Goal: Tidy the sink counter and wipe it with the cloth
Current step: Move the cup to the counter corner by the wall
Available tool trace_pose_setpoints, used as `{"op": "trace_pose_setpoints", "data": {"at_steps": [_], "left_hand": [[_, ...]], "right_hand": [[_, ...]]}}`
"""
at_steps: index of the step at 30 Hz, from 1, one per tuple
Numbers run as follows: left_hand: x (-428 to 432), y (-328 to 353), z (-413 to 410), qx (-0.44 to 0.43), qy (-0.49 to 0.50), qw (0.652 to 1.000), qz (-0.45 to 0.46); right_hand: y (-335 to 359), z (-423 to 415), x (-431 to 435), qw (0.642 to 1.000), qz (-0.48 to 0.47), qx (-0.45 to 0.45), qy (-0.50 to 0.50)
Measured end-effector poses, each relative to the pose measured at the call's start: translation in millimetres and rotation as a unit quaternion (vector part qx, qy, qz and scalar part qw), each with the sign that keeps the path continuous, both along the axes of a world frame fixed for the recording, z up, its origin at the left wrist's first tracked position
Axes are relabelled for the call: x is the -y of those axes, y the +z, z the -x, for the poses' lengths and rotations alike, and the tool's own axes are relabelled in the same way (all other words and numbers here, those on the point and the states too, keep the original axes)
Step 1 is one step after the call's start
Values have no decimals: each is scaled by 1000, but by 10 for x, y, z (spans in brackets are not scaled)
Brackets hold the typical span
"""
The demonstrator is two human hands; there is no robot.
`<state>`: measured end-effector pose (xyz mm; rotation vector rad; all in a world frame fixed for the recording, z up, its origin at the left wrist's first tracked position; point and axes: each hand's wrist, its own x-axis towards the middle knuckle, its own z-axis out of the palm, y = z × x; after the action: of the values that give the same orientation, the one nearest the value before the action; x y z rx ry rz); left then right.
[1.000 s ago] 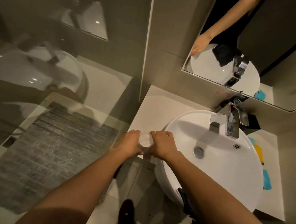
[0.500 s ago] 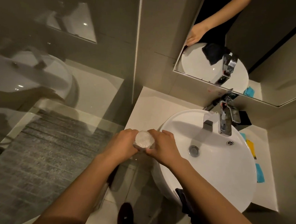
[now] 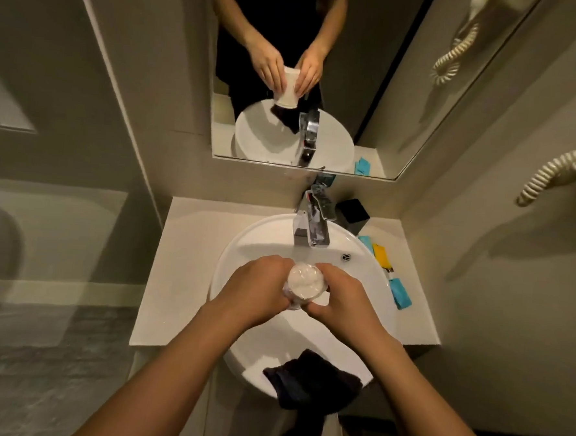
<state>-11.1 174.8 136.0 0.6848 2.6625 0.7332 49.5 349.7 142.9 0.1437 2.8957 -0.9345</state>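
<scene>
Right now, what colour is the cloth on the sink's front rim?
Very dark, black or navy; the dim light hides which. The cloth shows best in the head view, draped over the sink rim.

Bare forearms, black top in mirror

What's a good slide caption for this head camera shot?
Both hands, left and right, hold a white cup over the basin, dark cloth draped on its front rim.
</scene>
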Motion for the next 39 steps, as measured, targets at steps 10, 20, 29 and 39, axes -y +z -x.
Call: {"op": "trace_pose_setpoints", "data": {"at_steps": [10, 20, 29, 39], "left_hand": [[-1850, 277, 312, -58, -108, 993, -2], [-3198, 11, 1177, -9, -76, 996, -49], [-3809, -737, 1774, 24, 24, 994, -103], [-4128, -1301, 2083, 80, 58, 990, -102]], "right_hand": [[204, -29, -1679, 993, -4, -26, -112], [-121, 886, -2905, 977, 96, -31, -190], [-747, 1630, -3285, 967, 103, -7, -235], [-1346, 2071, -3402, 951, 68, 34, -299]]}}
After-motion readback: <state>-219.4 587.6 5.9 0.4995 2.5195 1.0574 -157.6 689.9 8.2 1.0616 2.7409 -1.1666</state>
